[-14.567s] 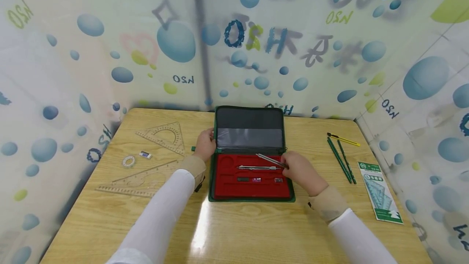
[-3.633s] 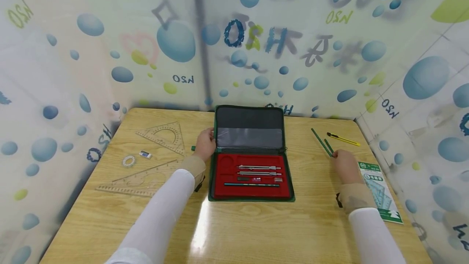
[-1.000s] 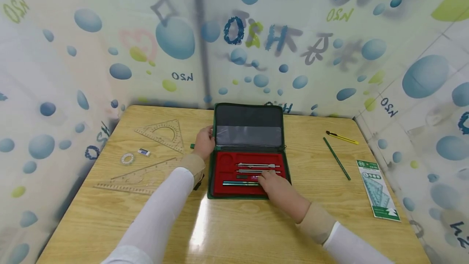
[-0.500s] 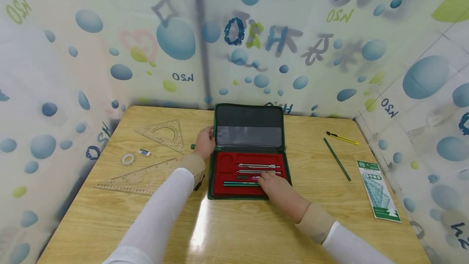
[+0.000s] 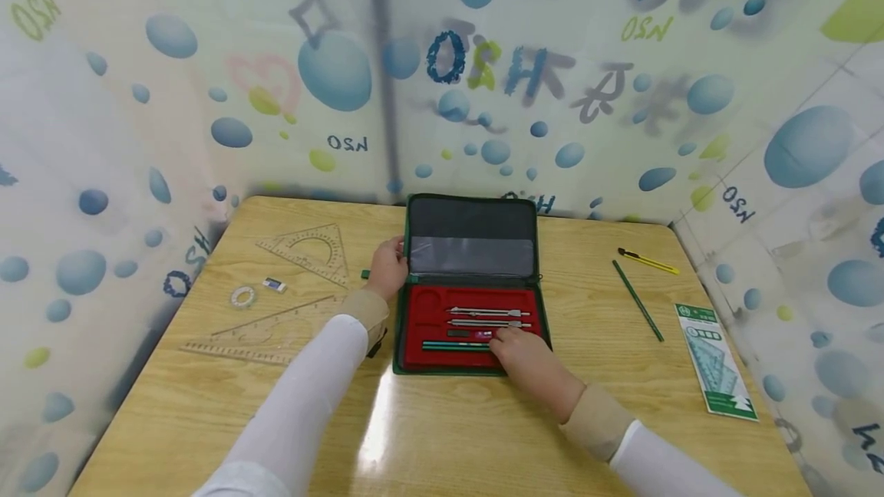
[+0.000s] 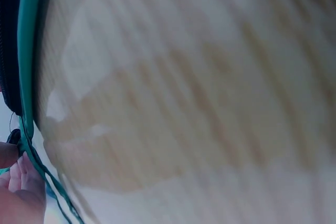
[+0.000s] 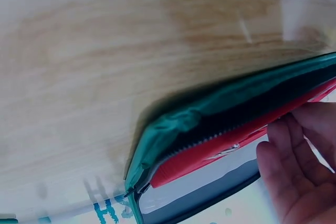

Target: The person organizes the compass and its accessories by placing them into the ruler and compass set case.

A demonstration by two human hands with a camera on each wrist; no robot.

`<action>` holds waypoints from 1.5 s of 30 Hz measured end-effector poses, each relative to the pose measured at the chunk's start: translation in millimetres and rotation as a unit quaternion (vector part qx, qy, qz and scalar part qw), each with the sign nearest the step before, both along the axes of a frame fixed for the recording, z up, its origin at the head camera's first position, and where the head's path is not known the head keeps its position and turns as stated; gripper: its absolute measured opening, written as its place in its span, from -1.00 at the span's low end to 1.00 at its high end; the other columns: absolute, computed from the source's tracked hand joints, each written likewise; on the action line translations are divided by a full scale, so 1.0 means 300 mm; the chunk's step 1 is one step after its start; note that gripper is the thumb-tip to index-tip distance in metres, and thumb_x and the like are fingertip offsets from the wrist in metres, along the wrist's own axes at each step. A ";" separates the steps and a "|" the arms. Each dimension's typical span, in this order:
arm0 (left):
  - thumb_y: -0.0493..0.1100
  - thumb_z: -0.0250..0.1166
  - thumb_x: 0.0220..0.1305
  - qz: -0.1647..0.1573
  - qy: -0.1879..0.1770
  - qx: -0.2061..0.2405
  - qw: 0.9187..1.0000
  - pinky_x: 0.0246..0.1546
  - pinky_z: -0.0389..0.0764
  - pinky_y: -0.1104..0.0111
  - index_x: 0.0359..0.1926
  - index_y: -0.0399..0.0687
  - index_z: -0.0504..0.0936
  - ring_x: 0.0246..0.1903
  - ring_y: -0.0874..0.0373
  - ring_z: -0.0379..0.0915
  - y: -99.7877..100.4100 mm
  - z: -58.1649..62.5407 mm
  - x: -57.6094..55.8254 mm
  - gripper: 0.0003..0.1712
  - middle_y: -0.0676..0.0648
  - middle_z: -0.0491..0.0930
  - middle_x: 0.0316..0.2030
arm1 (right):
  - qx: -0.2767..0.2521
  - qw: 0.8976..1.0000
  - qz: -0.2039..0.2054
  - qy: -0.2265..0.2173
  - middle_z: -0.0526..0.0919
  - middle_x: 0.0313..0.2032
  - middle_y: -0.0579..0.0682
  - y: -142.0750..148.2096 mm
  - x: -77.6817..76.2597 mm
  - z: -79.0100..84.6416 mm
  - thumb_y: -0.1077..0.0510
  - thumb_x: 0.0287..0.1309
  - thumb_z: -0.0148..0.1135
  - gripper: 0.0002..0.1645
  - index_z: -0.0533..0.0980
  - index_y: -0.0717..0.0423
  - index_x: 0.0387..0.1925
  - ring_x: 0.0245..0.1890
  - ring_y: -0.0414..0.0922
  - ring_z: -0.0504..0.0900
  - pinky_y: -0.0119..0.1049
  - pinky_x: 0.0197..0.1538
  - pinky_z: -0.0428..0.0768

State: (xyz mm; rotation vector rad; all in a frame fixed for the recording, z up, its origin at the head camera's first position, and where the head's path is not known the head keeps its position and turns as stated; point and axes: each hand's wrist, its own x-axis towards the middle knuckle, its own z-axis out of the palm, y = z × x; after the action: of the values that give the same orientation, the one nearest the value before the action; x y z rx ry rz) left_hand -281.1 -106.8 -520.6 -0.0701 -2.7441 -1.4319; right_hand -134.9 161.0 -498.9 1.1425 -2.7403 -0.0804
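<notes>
A green-edged zip case (image 5: 473,209) lies unfolded on the table, its red tray (image 5: 428,363) toward me. My left hand (image 5: 388,267) grips the case's left edge by the hinge; the left wrist view shows thumb and fingers (image 6: 31,182) at the green piping. Over the tray's lower right, my right hand (image 5: 530,355) pinches the right end of a green pencil (image 5: 452,348), lying alongside another pencil (image 5: 442,343). Those ends are hidden under the fingers. Above them sit a metal compass (image 5: 483,312), a second slim metal instrument (image 5: 483,323), a small dark block (image 5: 457,334) and a pinkish piece (image 5: 482,334).
On the left lie two clear set squares (image 5: 331,236), (image 5: 269,359), a tape roll (image 5: 242,297) and an eraser (image 5: 274,284). To the right are a yellow cutter (image 5: 649,260), a green pencil (image 5: 638,301) and a green-white packet (image 5: 714,359).
Since 3.6 seconds ago my right hand has carried one green pencil from the right side into the tray. Earlier, the metal instruments and first pencil were laid in. The left hand has stayed.
</notes>
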 end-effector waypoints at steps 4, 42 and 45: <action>-0.51 0.04 0.20 0.000 0.006 0.000 1.000 -0.06 0.50 0.15 0.21 -0.37 0.37 -0.09 -0.12 0.44 0.001 -0.003 -0.001 -0.49 -0.33 0.47 -0.10 | -0.004 1.000 -0.002 -0.001 0.56 -0.45 -0.06 0.003 0.006 0.001 0.35 0.00 0.30 -0.88 0.62 0.09 -0.42 -0.38 -0.14 0.54 -0.28 -0.28 0.61; -0.51 0.05 0.20 0.002 0.004 -0.006 1.000 -0.06 0.50 0.15 0.19 -0.39 0.37 -0.09 -0.11 0.45 -0.003 -0.006 -0.003 -0.51 -0.33 0.48 -0.12 | -0.063 0.998 -0.012 -0.005 0.54 -0.47 -0.07 0.019 -0.009 0.012 0.25 0.00 0.33 -0.95 0.59 0.10 -0.46 -0.41 -0.15 0.53 -0.26 -0.25 0.60; -0.51 0.04 0.20 0.000 0.003 -0.005 1.000 -0.05 0.50 0.14 0.20 -0.39 0.36 -0.08 -0.12 0.44 0.000 -0.001 -0.004 -0.50 -0.33 0.47 -0.10 | -0.094 0.995 -0.038 -0.012 0.52 -0.47 -0.06 0.042 -0.025 0.037 0.24 -0.08 0.39 -0.90 0.60 0.10 -0.46 -0.42 -0.15 0.52 -0.28 -0.28 0.60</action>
State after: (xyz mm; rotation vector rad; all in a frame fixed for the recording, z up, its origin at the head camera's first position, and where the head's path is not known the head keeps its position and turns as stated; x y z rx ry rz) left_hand -282.1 -106.8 -520.8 -0.0750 -2.7460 -1.4156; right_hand -142.4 173.6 -487.9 0.9944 -2.7425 0.1800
